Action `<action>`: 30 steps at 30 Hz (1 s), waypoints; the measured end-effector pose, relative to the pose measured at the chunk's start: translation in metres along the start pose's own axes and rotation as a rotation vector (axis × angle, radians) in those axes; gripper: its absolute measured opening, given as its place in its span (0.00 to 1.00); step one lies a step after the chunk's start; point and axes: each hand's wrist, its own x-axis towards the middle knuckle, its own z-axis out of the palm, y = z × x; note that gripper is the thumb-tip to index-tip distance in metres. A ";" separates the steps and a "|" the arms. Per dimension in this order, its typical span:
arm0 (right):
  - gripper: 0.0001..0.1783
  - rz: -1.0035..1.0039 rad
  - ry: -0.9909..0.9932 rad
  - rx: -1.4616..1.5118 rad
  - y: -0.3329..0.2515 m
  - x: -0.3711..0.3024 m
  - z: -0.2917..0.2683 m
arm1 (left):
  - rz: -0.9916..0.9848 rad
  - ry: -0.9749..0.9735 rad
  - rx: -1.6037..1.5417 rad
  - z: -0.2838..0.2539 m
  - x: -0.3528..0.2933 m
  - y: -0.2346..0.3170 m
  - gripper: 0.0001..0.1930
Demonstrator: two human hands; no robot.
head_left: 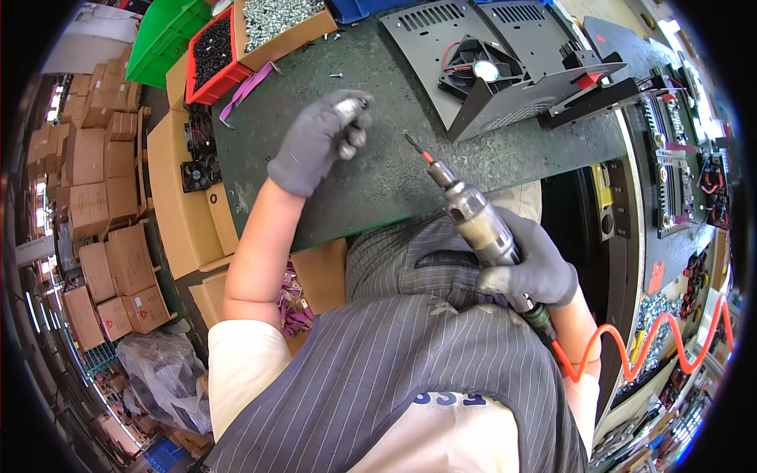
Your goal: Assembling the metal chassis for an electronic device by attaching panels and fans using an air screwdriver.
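Note:
My right hand point(536, 264), in a grey glove, is wrapped round an air screwdriver point(482, 225). Its bit points up and left over the bench edge, and a coiled orange hose point(623, 359) runs from its rear end. Above the bench, my gloved left hand point(315, 142) has its fingers curled in; a small dark speck shows at the fingertips, too small to name. Ahead and to the right lies a dark sheet-metal panel point(426, 59) with slots. A black fan point(481, 67) sits on it, beside an upright perforated flange point(512, 110).
A red bin of black screws point(211, 59) and a carton of silver screws point(280, 24) stand at the far left. Near them are a purple strap point(246, 93) and a loose screw point(336, 76). An open carton point(177, 189) with fans adjoins the bench's left side.

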 end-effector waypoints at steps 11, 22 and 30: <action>0.43 -0.001 -0.035 -0.026 0.000 0.001 0.009 | -0.003 -0.145 0.031 0.029 -0.029 0.005 0.13; 0.42 0.321 -0.241 0.201 -0.012 -0.011 -0.013 | 0.089 -0.376 0.379 0.033 -0.019 0.024 0.10; 0.50 0.139 0.084 0.149 0.040 -0.043 -0.018 | 0.698 -0.104 1.130 0.013 0.039 0.027 0.16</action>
